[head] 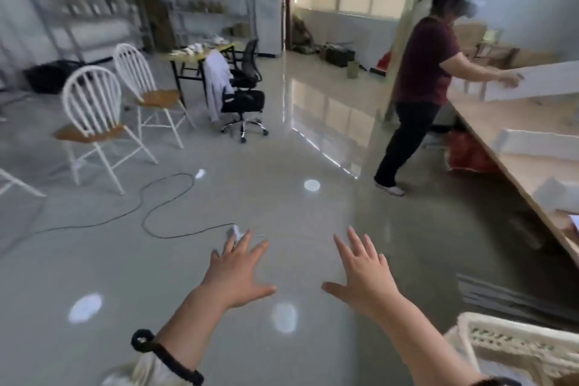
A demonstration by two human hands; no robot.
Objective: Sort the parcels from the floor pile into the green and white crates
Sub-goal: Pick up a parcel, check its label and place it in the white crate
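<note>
Now both hands stretch out low in the middle of the frame — the left hand and the right hand spread wide, fingers straight, holding nothing, above the grey floor — while the white crate sits in the lower right corner.

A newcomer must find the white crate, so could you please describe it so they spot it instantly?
A long wooden bench runs down the room's right side. Below its near end, in the view's bottom right corner, sits the white crate. Its walls are pierced with small holes, unlike the plain white boxes on the bench.
</note>
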